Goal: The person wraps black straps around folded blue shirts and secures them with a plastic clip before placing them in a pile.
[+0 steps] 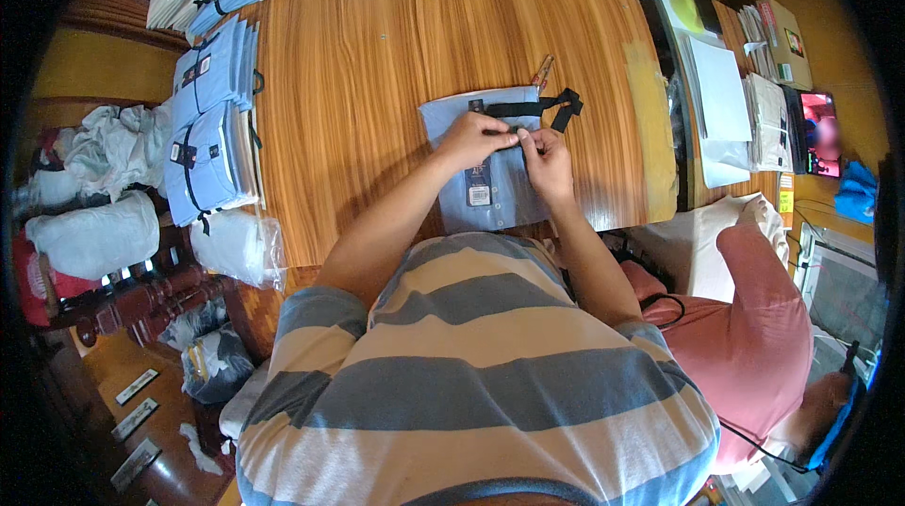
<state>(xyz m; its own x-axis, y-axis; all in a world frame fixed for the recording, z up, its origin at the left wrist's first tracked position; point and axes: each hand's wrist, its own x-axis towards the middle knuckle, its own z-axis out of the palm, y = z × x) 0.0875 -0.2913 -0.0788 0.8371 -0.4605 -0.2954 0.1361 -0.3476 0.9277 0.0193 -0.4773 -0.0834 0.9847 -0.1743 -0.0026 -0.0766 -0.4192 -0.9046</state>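
Observation:
A folded light blue garment lies on the table right in front of me, with a dark label tag down its left part. Across its upper part runs a black fabric strap, whose loose end bends past the garment's right edge. My left hand comes in from the left, thumb and fingers pinched on a dark piece of the strap. My right hand pinches at the same spot, its fingertips nearly touching the left ones. The fingers partly hide what lies between them.
The wooden table carries stacks of tied blue garments at the left and a small brownish tool beyond the garment. On my right, a person in a pink top sits close, near papers and a lit phone.

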